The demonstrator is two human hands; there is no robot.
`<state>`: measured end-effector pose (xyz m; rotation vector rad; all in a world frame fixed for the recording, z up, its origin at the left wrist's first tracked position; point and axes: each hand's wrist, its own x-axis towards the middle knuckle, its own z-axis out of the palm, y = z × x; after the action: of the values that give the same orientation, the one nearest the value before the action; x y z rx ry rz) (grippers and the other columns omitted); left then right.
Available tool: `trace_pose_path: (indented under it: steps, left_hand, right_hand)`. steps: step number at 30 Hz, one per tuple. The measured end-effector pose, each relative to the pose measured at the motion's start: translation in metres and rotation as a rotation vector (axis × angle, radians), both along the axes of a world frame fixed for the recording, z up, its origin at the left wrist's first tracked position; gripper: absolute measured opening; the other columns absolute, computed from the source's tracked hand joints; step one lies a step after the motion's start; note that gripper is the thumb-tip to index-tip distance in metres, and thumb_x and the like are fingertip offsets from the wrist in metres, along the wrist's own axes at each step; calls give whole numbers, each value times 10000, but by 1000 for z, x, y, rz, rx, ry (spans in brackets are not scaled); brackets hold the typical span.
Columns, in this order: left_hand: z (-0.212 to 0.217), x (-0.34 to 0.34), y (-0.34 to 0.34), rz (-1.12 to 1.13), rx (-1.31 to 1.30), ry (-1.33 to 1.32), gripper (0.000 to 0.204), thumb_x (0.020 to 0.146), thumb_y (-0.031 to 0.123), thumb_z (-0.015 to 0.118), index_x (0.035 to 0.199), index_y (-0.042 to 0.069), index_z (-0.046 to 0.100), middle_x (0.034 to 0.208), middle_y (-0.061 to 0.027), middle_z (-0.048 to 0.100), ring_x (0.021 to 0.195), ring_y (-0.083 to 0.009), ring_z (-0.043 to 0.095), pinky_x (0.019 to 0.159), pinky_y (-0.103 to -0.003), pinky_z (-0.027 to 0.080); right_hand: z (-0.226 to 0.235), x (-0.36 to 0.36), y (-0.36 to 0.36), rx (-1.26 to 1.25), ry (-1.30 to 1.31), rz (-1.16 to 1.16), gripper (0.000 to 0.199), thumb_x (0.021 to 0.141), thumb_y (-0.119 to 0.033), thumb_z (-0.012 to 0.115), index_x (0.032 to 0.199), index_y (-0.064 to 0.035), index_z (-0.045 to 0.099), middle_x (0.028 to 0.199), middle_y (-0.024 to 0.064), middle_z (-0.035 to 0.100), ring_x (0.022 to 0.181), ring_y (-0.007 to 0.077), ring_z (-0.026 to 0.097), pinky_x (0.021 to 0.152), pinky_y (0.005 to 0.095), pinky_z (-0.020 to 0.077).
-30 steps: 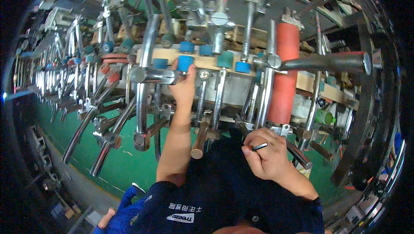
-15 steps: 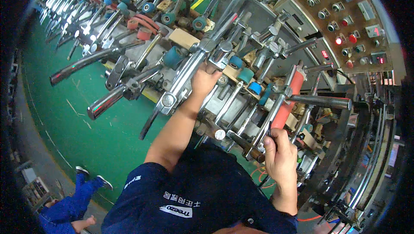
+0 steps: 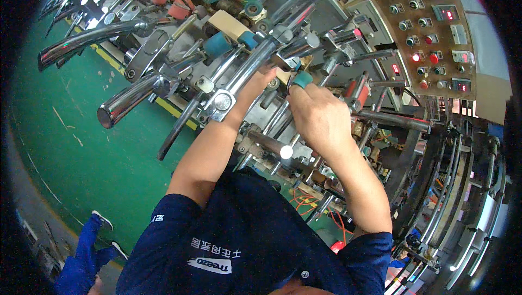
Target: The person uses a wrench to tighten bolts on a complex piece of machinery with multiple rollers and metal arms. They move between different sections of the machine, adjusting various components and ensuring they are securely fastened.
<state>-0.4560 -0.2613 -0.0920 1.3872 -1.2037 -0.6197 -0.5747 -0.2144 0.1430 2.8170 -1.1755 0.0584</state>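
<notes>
My left hand [image 3: 260, 84] reaches in beneath a chrome bar [image 3: 247, 72] of the roller machine. Its fingers are mostly hidden behind the bar and a chrome clamp block [image 3: 287, 62]. Close to its right, my right hand [image 3: 321, 118] is closed, back of the hand upward, its fingertips beside a teal roller [image 3: 302, 79]. A sliver of something dark shows at those fingertips, too little to name. Blue rollers [image 3: 217, 45] and a pale wooden block [image 3: 230, 25] sit on the machine just beyond my left hand.
Thick chrome handles [image 3: 128, 102] stick out to the left over the green floor [image 3: 70, 153]. At upper right stands a control panel [image 3: 427, 39] with lit buttons and red displays. An orange-red roller [image 3: 359, 96] lies right of my hands. A person in blue [image 3: 81, 262] is at lower left.
My right hand has moved up and left from beside the orange-red roller to the teal roller near my left hand. A thin black item showed in it before. The view has shifted slightly.
</notes>
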Motion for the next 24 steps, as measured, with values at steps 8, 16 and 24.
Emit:
trace_pose_path:
  steps: [8, 16, 24]
  left_hand:
    - [-42, -1, -5, -39, 4, -346, 307, 907, 396, 634, 1134, 191, 651, 991, -175, 688, 902, -431, 670, 768, -509, 536]
    - [13, 1, 3, -33, 360, 0, 617, 750, 395, 828, 1182, 11, 611, 1047, -224, 709, 996, -399, 685, 827, -459, 544]
    - [-2, -1, -1, 37, 123, -405, 408, 846, 365, 771, 1070, 39, 672, 869, -157, 724, 748, -336, 710, 667, -425, 545]
  right_hand:
    - [-10, 10, -8, 16, -3, 27, 103, 855, -137, 680, 906, -104, 597, 716, 95, 569, 679, 301, 637, 576, 431, 513]
    - [32, -15, -35, 435, -339, -328, 190, 976, -154, 571, 1125, -40, 604, 794, 212, 638, 752, 385, 647, 676, 435, 514]
    - [32, -29, -102, 452, -304, -295, 240, 961, -190, 553, 971, 19, 672, 848, 238, 678, 820, 418, 663, 738, 459, 522]
